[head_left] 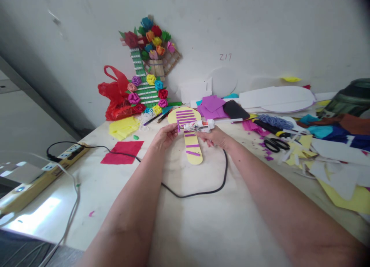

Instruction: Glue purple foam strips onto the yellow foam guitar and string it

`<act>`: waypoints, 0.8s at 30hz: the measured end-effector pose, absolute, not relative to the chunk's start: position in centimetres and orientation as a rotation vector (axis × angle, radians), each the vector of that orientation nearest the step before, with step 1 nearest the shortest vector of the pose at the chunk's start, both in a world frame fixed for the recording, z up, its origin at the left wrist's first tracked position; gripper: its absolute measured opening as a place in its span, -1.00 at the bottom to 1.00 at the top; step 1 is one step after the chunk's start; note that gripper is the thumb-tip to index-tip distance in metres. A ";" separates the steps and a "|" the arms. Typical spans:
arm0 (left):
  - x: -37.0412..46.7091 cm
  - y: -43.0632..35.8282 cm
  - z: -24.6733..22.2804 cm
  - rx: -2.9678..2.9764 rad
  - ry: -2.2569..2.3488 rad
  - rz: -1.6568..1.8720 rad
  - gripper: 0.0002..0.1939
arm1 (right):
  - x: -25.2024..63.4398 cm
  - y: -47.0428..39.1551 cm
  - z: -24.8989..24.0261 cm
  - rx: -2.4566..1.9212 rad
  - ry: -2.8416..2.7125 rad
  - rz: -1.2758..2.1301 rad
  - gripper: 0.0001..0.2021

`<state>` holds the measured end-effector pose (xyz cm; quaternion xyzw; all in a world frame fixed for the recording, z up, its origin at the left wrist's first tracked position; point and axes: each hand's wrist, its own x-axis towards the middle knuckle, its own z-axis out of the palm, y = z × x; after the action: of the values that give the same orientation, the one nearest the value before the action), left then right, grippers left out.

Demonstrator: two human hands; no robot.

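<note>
My right hand (212, 136) grips a white hot glue gun (204, 124), its nozzle pointing left and a glue stick jutting out behind. Pinched in my left hand (167, 136) is a purple strip (178, 126), held upright close to the nozzle. Beneath both hands lies a yellow cutout (193, 159) with a rounded top and a long narrow body. Several purple strips run across it, and the lowest one is slanted. The glue gun and my right fingers cover part of its middle. A black cord (199, 194) loops below my hands.
A power strip (43, 176) stands at the left, near a red paper square (123, 152). Paper-flower decorations (147, 89) lean on the wall beside a red plastic bag (115, 93). At the right lie scissors (276, 144), pliers (268, 128) and paper scraps (300, 149).
</note>
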<state>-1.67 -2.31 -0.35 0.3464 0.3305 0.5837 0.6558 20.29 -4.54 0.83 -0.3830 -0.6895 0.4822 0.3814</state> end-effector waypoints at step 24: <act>-1.6 -2.6 0.1 0.711 0.758 1.369 -0.87 | 20.1 -4.9 1.1 -1.001 -1.765 1.244 -0.68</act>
<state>-1.58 -2.60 0.09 0.3132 0.3339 0.6035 0.6528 20.07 -4.88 1.07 -0.3905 -0.6884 0.4852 0.3717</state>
